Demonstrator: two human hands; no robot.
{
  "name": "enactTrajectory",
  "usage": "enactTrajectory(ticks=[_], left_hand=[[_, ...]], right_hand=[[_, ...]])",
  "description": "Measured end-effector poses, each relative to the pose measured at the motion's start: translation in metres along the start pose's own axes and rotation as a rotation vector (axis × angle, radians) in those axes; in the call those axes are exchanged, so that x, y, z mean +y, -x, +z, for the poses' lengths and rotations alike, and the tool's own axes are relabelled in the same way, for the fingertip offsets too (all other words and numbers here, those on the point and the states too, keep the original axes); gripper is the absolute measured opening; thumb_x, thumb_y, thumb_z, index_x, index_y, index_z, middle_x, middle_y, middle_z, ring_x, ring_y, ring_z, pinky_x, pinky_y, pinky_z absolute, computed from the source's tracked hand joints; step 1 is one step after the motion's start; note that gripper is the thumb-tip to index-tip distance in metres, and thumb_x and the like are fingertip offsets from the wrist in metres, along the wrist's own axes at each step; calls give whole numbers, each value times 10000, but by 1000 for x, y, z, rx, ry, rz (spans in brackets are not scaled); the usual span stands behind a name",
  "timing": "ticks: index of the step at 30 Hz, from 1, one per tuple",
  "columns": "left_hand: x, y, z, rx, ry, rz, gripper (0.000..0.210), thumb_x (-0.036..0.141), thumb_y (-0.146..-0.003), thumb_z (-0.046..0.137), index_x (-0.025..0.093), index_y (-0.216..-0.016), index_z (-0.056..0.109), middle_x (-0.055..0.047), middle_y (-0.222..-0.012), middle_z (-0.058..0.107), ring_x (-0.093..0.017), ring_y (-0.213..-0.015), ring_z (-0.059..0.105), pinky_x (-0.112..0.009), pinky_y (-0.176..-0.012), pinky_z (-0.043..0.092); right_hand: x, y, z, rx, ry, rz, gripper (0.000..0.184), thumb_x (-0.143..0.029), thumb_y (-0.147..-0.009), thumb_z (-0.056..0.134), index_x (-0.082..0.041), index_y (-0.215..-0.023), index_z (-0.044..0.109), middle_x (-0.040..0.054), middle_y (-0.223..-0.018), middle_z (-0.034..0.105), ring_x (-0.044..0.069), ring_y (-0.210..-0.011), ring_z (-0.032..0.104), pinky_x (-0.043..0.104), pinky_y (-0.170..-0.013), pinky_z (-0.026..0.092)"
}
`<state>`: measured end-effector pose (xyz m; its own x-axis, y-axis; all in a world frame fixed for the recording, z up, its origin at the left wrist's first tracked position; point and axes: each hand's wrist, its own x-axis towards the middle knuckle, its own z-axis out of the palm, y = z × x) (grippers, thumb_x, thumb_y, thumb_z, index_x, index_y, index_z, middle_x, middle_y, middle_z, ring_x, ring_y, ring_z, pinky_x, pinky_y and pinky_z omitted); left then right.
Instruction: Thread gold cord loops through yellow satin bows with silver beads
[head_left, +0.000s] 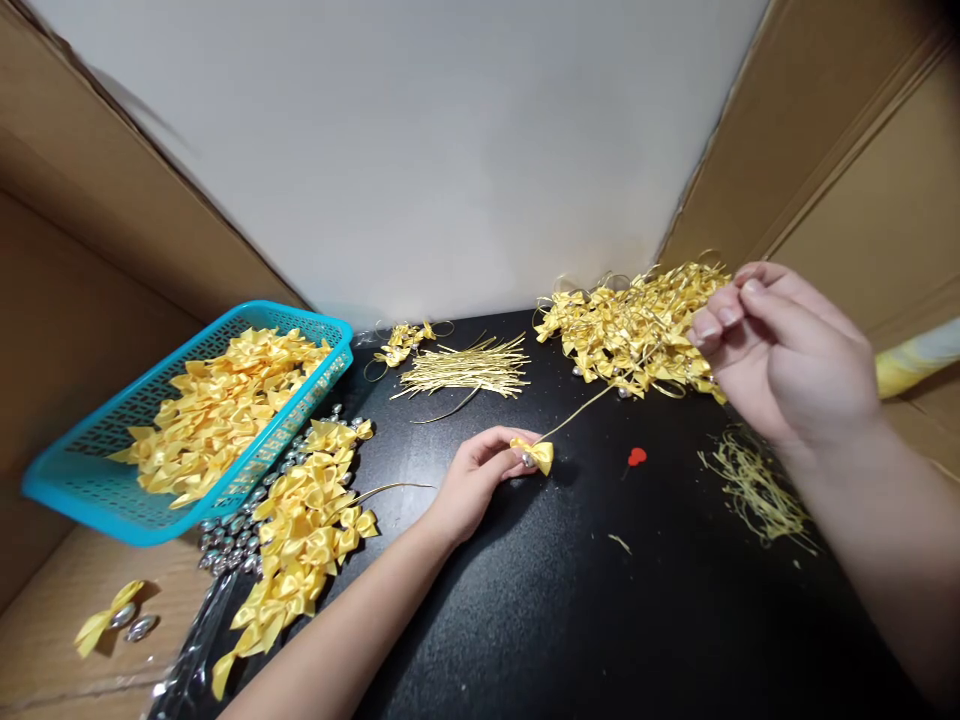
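My left hand [487,465] pinches a yellow satin bow [541,457] just above the black table. A small silver bead [528,460] sits at the bow's middle, by my fingertips. From the bow a thin gold cord [577,411] runs up and to the right, toward the heap of bows. Raised at the right, my right hand [784,345] has its thumb pressed to its curled fingers; whatever may be between them is too small to make out. Behind and below it lies a large heap of yellow bows with gold loops [630,325].
A turquoise basket [67,500] of yellow bows stands at left. Beside it lie loose bows [300,530] and silver beads [232,540]. Gold cords [465,370] lie at the back, cord scraps [757,485] at right, near a red object [637,457]. Cardboard walls [862,170] flank the black table [570,610].
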<state>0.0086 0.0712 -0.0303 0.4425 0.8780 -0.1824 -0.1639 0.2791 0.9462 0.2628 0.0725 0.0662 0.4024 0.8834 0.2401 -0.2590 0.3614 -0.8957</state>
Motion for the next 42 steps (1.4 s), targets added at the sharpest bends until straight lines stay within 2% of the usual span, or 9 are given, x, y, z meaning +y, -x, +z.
enactTrajectory(ticks=[3, 6, 10, 15, 20, 24, 29, 34, 42], left_hand=[[-1, 1, 2, -11, 253, -123, 81, 217, -735, 659, 153, -762, 616, -74, -1006, 704, -176, -844, 677, -306, -742, 546], [-2, 2, 3, -12, 346, -142, 115, 206, -733, 652, 159, -756, 550, -75, -928, 722, -182, -815, 696, -289, -696, 558], [-2, 2, 4, -8, 326, -120, 187, 239, -750, 662, 169, -802, 495, -69, -848, 722, -162, -751, 694, -263, -653, 560], [-4, 4, 8, 14, 229, -81, 385, 278, -745, 718, 215, -995, 432, 11, -701, 678, -124, -576, 646, -202, -528, 514], [-10, 4, 7, -16, 221, -13, 391, 280, -771, 720, 234, -924, 363, 53, -638, 651, -81, -477, 572, -178, -502, 472], [-14, 3, 6, -16, 205, 10, 304, 286, -780, 716, 194, -826, 430, 54, -632, 613, -64, -495, 565, -170, -514, 460], [-13, 4, 5, -22, 191, -46, 200, 297, -781, 697, 143, -842, 584, -2, -719, 650, -87, -578, 613, -200, -581, 486], [-11, 6, 5, -23, 191, -78, 202, 288, -739, 725, 132, -822, 626, -29, -726, 684, -111, -600, 628, -238, -634, 497], [-13, 5, 6, -44, 67, -42, 176, 287, -760, 734, 141, -841, 680, -23, -727, 704, -88, -627, 616, -206, -644, 462]], right_hand=[[8, -5, -2, 75, -39, 121, 281, -11, -892, 390, -193, -714, 509, -27, -599, 411, 87, -554, 438, 291, -552, 358], [17, -9, -5, 110, -70, 250, 304, -12, -908, 375, -186, -687, 487, -35, -588, 378, 75, -530, 417, 271, -534, 349], [24, -9, -6, 104, -127, 298, 287, -27, -888, 407, -180, -657, 484, -32, -580, 384, 77, -520, 415, 218, -505, 376], [23, -5, -4, 123, -195, 304, 257, -31, -862, 434, -158, -656, 520, -23, -559, 424, 81, -519, 429, 176, -489, 423], [21, -6, -3, 144, -198, 313, 290, -30, -882, 420, -154, -642, 525, -21, -542, 434, 79, -504, 438, 170, -483, 434], [21, -7, -3, 146, -200, 314, 301, -27, -888, 416, -149, -636, 528, -20, -537, 437, 74, -501, 442, 164, -481, 432], [21, -7, -4, 138, -207, 301, 293, -24, -883, 420, -148, -646, 538, -22, -538, 440, 72, -505, 444, 164, -485, 434], [21, -7, -5, 133, -212, 303, 282, -26, -876, 431, -151, -649, 541, -20, -545, 439, 74, -514, 440, 167, -490, 429], [16, -12, -10, 163, -202, 280, 292, -23, -872, 425, -156, -631, 522, -20, -542, 426, 78, -516, 426, 171, -495, 413]])
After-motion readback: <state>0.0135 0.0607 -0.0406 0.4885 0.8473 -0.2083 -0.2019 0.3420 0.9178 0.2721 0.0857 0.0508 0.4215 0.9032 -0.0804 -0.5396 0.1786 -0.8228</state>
